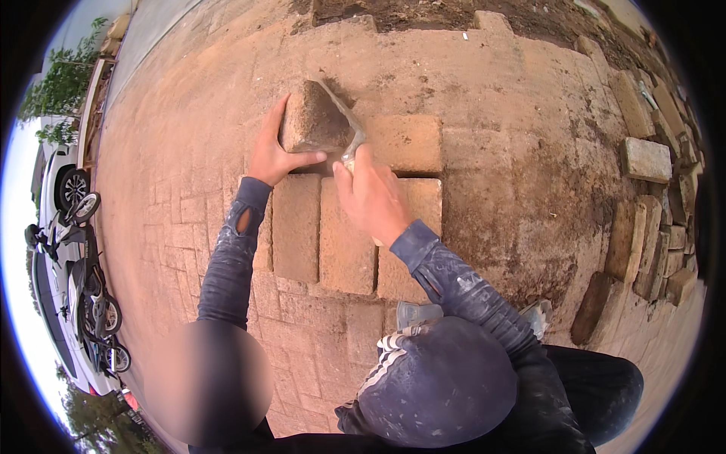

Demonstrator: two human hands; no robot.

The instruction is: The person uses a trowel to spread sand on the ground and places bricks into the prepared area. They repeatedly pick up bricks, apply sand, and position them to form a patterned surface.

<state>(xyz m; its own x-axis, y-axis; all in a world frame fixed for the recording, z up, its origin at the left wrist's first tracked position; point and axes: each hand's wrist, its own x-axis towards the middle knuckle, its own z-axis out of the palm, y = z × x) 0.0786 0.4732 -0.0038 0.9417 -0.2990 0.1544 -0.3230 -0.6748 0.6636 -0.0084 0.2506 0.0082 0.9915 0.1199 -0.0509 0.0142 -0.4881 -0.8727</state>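
Note:
My left hand [277,145] grips a brown paving brick [304,113] by its left side, fingers along the edge and thumb at the near bottom corner. The brick is tilted up, its dark, soiled face turned to the right. In my right hand [376,193] is a trowel [349,121], fingers closed round its handle. Its thin metal blade is seen nearly edge-on, close against the brick's dark face; whether they touch I cannot tell. Under my hands lie several more paving bricks [296,231] in a row, with another brick [412,144] lying crosswise at their far right.
Stacked and loose bricks [644,160] line the right side. Paved ground [181,174] spreads to the left, and dark soil [431,13] lies beyond the far edge. Parked motorcycles [94,295] and a white car [57,178] stand far left. My bent knee [442,382] is close below.

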